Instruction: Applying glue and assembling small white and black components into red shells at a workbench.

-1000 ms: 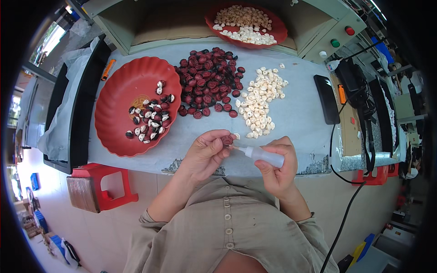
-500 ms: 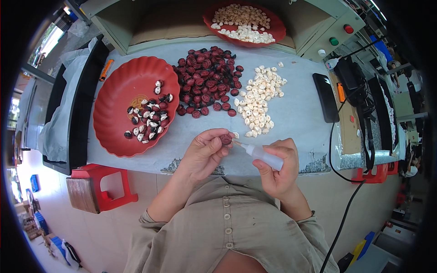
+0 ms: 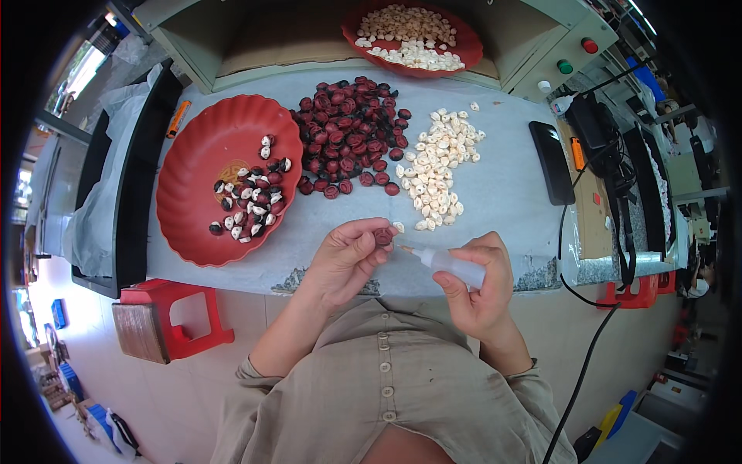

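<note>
Between thumb and fingers, my left hand [image 3: 348, 257] pinches a dark red bead-like piece [image 3: 383, 237]. My right hand [image 3: 481, 282] grips a translucent squeeze bottle [image 3: 456, 267]; its thin nozzle points at the red piece, a small gap apart. One cream piece [image 3: 398, 227] lies on the table just beyond my left fingertips. Farther back sit a heap of dark red and black pieces [image 3: 348, 135] and, to its right, a pile of cream, shell-like pieces [image 3: 440, 170]. At the left, a red scalloped tray [image 3: 189, 170] holds red pieces joined with white ones [image 3: 251, 205].
A second red tray [image 3: 475, 54] with cream pieces stands in the grey cabinet [image 3: 525, 46] at the back. On the right lie a black phone [image 3: 551, 164] and a black cable [image 3: 572, 394]. A red stool [image 3: 182, 321] stands below the table's left side.
My right hand has drawn the squeeze bottle slightly to the right, so its nozzle has come away from the red piece. My left hand keeps its pinch almost in place.
</note>
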A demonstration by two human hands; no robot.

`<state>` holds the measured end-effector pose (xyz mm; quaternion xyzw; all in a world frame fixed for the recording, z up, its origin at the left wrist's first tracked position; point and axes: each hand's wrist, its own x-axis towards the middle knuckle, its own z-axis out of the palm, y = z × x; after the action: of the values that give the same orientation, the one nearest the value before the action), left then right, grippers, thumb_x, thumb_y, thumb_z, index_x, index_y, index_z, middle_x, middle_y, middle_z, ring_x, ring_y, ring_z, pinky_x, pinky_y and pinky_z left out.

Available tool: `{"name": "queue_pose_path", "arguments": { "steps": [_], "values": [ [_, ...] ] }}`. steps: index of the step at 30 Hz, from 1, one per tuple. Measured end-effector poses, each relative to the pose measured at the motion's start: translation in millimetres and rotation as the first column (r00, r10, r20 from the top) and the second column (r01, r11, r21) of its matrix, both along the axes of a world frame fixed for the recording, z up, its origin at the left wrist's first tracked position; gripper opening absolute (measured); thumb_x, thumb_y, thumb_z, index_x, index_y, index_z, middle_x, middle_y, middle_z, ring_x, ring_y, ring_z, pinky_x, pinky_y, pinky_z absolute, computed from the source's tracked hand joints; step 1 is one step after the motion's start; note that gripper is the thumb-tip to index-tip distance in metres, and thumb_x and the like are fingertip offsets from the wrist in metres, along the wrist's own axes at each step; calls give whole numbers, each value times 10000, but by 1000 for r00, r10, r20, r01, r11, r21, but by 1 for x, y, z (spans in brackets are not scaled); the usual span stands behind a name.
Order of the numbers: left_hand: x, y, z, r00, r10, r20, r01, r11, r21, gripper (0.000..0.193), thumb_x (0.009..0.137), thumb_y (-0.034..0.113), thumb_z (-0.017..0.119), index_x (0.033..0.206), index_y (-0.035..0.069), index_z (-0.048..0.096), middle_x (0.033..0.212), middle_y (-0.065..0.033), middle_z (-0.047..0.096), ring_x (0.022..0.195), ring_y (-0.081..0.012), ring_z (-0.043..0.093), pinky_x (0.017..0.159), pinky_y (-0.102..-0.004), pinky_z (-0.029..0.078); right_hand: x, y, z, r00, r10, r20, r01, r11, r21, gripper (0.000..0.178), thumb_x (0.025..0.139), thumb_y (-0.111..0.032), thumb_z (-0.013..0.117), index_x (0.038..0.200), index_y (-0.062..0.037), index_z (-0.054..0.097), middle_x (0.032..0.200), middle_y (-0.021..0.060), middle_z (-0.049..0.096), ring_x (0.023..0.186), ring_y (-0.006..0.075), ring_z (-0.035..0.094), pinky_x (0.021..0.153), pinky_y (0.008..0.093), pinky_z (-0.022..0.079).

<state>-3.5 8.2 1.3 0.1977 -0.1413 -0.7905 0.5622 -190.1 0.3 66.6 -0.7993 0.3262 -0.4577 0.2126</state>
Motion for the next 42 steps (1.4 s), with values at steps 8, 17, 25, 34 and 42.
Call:
{"name": "queue_pose_path", "arguments": {
  "steps": [8, 17, 25, 34, 42],
  "values": [
    [1, 1, -3, 999, -19, -28, 18, 1000, -22, 242, 786, 114, 541, 1005, 9, 546, 959, -132, 568, 740, -142, 547, 688, -229, 468, 3, -3, -15, 968, -29, 248, -47, 954, 295, 257, 742, -103, 607, 904, 4, 438, 768, 84, 433, 630, 136, 427, 543, 226, 356],
    [1, 0, -4, 999, -30, -38, 29, 999, -28, 240, 788, 109, 538, 1006, 8, 545, 950, -133, 573, 738, -145, 554, 677, -226, 473, 4, -7, -15, 971, -2, 238, -76, 945, 318, 257, 746, -107, 604, 903, 7, 436, 765, 86, 435, 623, 136, 425, 538, 226, 353],
    [0, 0, -2, 999, -33, -17, 32, 999, -21, 244, 773, 116, 558, 991, 8, 549, 927, -134, 575, 750, -153, 562, 649, -212, 469, 0, -16, -2, 983, 54, 173, -108, 941, 320, 256, 720, -94, 621, 885, -3, 448, 746, 96, 446, 611, 165, 429, 535, 255, 356],
    [1, 1, -2, 999, -35, -6, 35, 999, -23, 250, 759, 122, 575, 980, 7, 550, 912, -134, 578, 743, -151, 565, 628, -201, 468, -2, -24, 13, 991, 116, 66, -132, 935, 328, 256, 696, -99, 634, 856, -15, 454, 717, 105, 450, 617, 211, 451, 535, 284, 372],
    [0, 0, -2, 999, -53, -1, 53, 998, -28, 246, 765, 111, 570, 984, 0, 558, 903, -111, 586, 735, -144, 557, 651, -218, 468, -6, -31, 26, 987, 157, -48, -132, 932, 337, 246, 692, -87, 638, 849, -23, 459, 712, 100, 476, 608, 200, 487, 524, 287, 396]
  ]
}}
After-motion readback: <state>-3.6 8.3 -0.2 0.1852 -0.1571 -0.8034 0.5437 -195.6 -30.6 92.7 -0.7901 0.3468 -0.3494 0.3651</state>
